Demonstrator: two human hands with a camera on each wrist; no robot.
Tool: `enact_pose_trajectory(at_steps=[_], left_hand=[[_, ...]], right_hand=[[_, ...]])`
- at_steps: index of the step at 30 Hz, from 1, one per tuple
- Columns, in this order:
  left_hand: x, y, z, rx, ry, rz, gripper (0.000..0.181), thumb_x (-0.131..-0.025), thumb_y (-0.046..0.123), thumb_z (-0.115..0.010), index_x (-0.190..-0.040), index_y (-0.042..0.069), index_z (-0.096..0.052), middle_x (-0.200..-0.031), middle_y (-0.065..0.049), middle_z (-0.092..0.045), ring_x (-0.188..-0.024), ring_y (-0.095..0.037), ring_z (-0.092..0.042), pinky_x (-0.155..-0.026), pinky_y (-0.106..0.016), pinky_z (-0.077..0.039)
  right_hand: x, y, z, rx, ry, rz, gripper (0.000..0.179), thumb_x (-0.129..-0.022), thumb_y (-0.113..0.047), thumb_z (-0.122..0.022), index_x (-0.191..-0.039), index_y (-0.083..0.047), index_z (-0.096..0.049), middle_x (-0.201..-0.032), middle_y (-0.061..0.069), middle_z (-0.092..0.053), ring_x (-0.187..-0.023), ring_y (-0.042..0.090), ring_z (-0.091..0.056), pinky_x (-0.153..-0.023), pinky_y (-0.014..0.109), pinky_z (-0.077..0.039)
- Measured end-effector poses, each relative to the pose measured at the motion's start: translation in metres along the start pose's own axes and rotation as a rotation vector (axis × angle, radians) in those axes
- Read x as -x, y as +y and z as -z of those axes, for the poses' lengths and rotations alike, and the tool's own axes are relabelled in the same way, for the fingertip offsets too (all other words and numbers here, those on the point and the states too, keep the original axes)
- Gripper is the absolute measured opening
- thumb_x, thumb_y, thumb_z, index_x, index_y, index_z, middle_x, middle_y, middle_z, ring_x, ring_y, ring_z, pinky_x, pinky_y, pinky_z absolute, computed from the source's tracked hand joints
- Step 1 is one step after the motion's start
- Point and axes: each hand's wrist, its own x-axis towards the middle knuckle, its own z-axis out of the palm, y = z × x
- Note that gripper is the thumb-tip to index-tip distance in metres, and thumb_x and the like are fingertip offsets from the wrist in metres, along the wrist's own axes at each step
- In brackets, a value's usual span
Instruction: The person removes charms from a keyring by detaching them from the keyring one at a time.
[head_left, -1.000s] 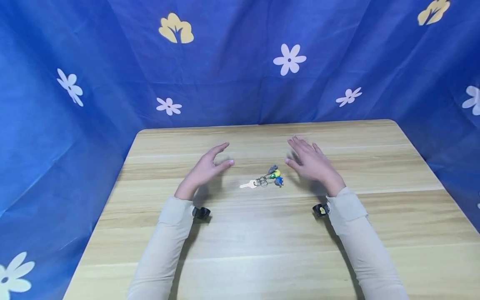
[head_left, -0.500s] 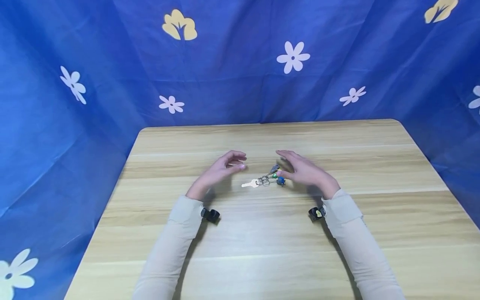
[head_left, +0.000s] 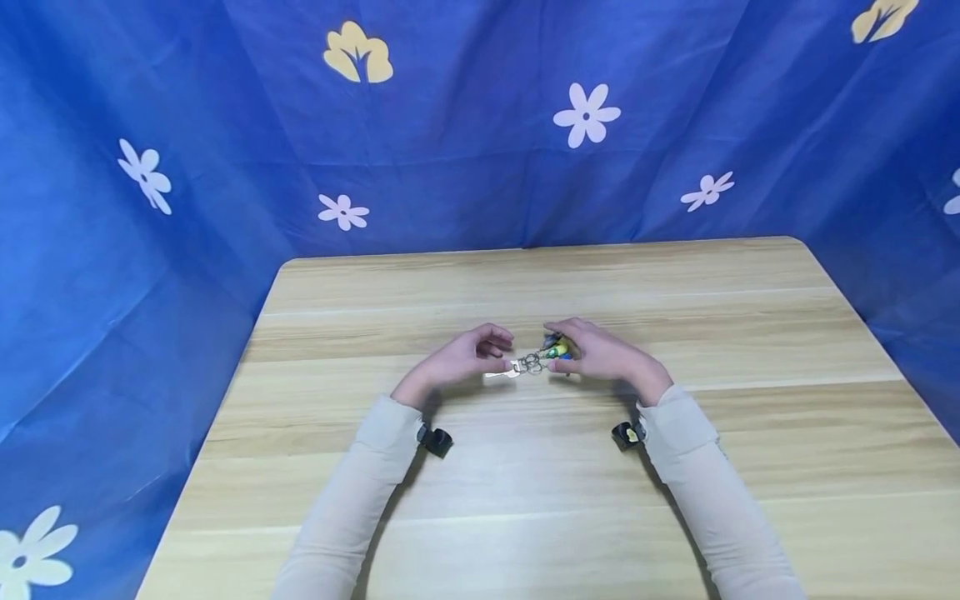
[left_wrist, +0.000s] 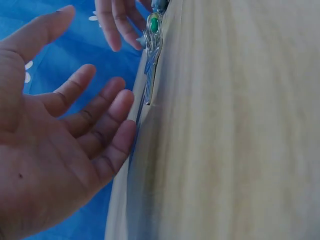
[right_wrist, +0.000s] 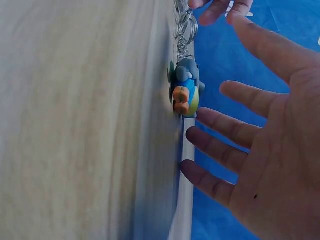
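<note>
A key (head_left: 514, 370) lies on the wooden table, joined by metal rings (head_left: 532, 363) to small charms (head_left: 557, 351) in grey, yellow-green and blue. My left hand (head_left: 463, 358) is at the key end, thumb overlapping the key in the head view; in the left wrist view its fingers are spread, with nothing between them. Around the charm end, my right hand (head_left: 603, 354) has its thumb in front and fingers behind. The right wrist view shows a figure charm (right_wrist: 184, 90) with orange feet close to the relaxed fingertips of the right hand (right_wrist: 280, 130).
The light wooden table (head_left: 525, 517) has rounded far corners. A blue curtain (head_left: 465, 133) with white flowers and yellow trees hangs behind it and at the sides. Each wrist carries a small black camera, one at the left cuff (head_left: 435, 440).
Both hands have moved inward and closer to the key and charms, the left from the left, the right from the right. The key and charms stay in about the same place.
</note>
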Motion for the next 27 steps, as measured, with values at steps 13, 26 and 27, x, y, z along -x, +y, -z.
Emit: enact_pose_trajectory(at_steps=[13,26,27], left_hand=[[-0.014,0.0,-0.005,-0.228,-0.04,0.05,0.05,-0.084,0.022,-0.075,-0.125,0.002,-0.055,-0.112,-0.009,-0.058,-0.1,-0.018,-0.052,-0.092,-0.029,-0.046],[-0.023,0.007,-0.014,-0.488,-0.019,0.036,0.036,-0.079,0.025,-0.078,-0.11,0.012,-0.066,-0.088,0.001,-0.058,-0.083,-0.013,-0.051,-0.077,-0.026,-0.044],[-0.023,0.007,-0.015,-0.494,-0.018,0.037,0.035,-0.079,0.024,-0.078,-0.109,0.013,-0.067,-0.087,0.001,-0.057,-0.082,-0.013,-0.05,-0.076,-0.026,-0.043]], right_hand=[[-0.01,0.007,-0.006,0.054,-0.016,-0.022,0.068,-0.084,-0.042,-0.071,-0.145,-0.026,-0.044,-0.147,0.019,-0.037,-0.133,0.039,-0.037,-0.109,0.059,-0.03],[-0.012,0.001,-0.007,0.15,-0.042,-0.035,0.066,-0.085,-0.042,-0.07,-0.144,-0.025,-0.045,-0.138,0.016,-0.042,-0.119,0.033,-0.042,-0.102,0.051,-0.036],[-0.012,0.001,-0.007,0.151,-0.045,-0.036,0.066,-0.085,-0.042,-0.07,-0.144,-0.025,-0.045,-0.138,0.016,-0.042,-0.119,0.033,-0.042,-0.101,0.052,-0.036]])
